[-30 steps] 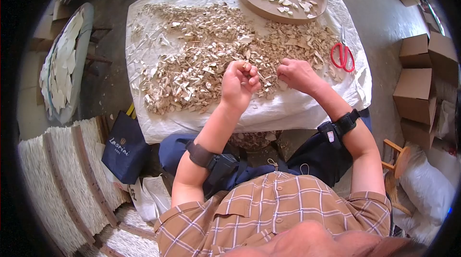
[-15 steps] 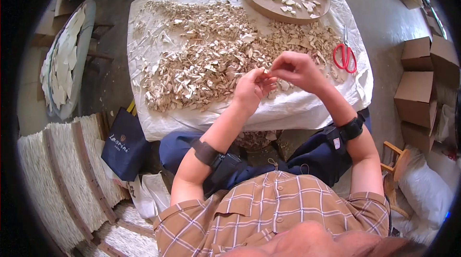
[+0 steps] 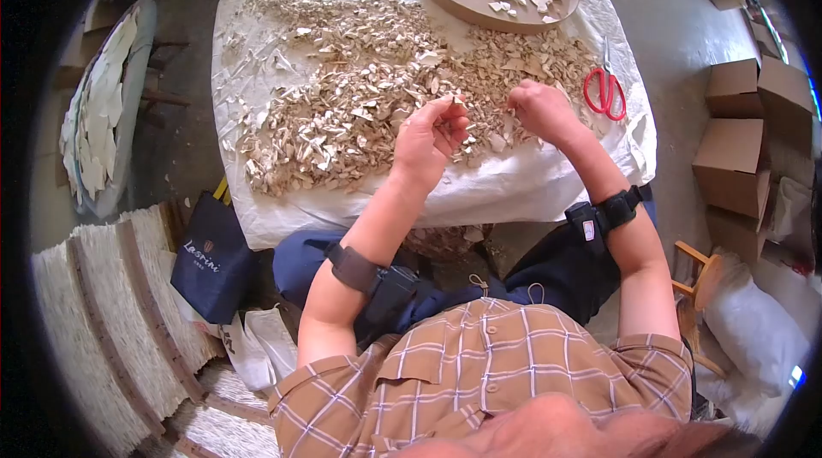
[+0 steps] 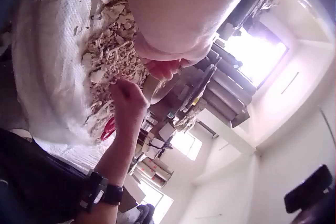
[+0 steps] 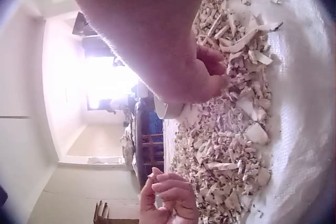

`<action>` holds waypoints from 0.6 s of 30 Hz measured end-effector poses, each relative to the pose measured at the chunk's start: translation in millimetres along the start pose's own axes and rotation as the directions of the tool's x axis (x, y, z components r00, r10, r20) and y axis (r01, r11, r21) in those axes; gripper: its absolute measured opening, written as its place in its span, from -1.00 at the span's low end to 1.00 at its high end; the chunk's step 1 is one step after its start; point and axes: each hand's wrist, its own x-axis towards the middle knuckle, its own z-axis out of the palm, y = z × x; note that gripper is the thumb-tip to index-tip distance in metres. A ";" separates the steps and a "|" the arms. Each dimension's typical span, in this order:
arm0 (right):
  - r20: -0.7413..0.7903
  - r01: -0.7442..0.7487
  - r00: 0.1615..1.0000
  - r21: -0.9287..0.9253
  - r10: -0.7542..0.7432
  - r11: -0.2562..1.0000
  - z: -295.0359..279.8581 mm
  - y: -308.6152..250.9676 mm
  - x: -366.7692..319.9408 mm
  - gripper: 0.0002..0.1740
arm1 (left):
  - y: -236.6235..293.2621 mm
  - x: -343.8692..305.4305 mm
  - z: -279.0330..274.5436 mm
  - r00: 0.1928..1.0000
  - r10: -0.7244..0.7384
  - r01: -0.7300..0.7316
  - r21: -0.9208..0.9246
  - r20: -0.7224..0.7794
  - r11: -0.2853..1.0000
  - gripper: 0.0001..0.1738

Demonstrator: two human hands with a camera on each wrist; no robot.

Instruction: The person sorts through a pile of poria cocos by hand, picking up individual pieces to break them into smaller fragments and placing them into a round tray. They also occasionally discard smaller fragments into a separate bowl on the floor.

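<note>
Over the near side of a heap of pale dried flakes, my left hand pinches a small pale flake between thumb and forefinger. Its other fingers are half curled. The right wrist view also shows this left hand, palm side visible, with the flake at its fingertips. To its right, my right hand has its fingers curled, fingertips close over the heap. In the left wrist view the right hand looks bunched, back of the hand up. Whatever lies between its fingertips is hidden.
A round shallow tray with several larger pale pieces stands at the back of the white cloth. Red-handled scissors lie right of the heap. Cardboard boxes and a wooden stool stand at the right.
Half a second ago both hands met at the fingertips over the heap. Since then they have parted: the right hand moved right, the left slightly left, still pinching.
</note>
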 end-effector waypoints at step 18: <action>-0.021 0.302 0.953 0.086 -0.301 0.949 8.3 -32.4 4.7 -0.80 | 38.4 -5.0 0.7 0.986 0.112 -0.085 -0.206 0.123 0.975 -0.85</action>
